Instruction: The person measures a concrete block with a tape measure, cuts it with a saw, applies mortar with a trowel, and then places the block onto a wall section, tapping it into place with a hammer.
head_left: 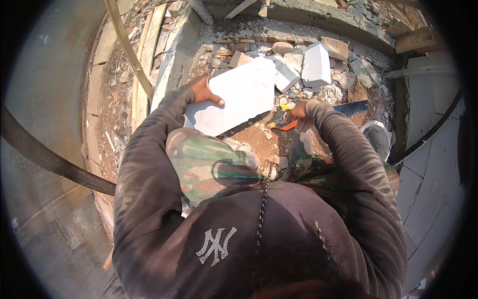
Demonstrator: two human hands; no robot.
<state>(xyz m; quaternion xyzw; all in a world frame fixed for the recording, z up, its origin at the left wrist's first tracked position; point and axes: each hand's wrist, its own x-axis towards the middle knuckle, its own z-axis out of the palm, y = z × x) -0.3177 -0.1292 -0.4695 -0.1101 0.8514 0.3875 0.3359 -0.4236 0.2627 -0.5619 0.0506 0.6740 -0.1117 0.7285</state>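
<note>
A large white lightweight concrete block (245,92) lies tilted in front of me, its near left corner close to my left knee. My left hand (205,91) grips the block's left end, thumb on the top face and fingers over the far edge. In my right hand (299,115) is a handsaw (279,119), held by its orange and yellow handle just right of the block. The saw's dark blade (352,107) points right, partly hidden behind my right forearm, and is apart from the block.
Two smaller white blocks, one upright (316,65) and one leaning (284,74), sit among broken bricks and rubble (343,78) beyond. A whitish bucket (377,139) stands at my right. Wooden planks (148,65) line the left; a concrete beam (318,17) crosses the far side.
</note>
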